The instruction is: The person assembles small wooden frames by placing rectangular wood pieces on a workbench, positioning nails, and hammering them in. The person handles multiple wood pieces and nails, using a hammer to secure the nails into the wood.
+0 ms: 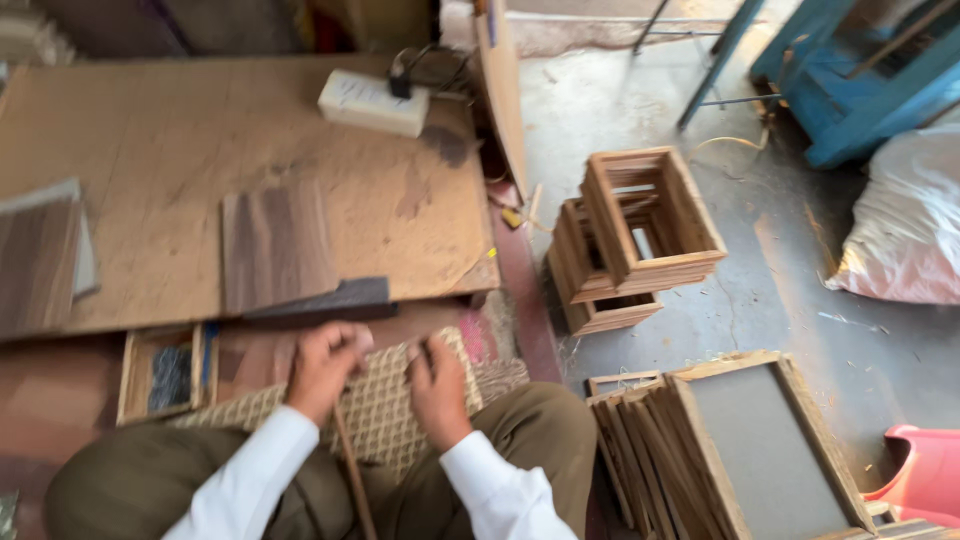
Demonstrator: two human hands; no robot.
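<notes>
Hands (380, 375) on woven mat (385, 405)

I sit on the floor (800, 290), grey concrete on my right. On it stand stacked wooden frames (635, 240), more frames (700, 450) leaning in a row near my knee, a white sack (900, 220) and a pink tub (925, 470). Ahead lies a plywood board (200, 130) carrying a white box (372, 102) and dark veneer sheets (275, 245). A woven mat (385, 400) lies under my legs.
</notes>
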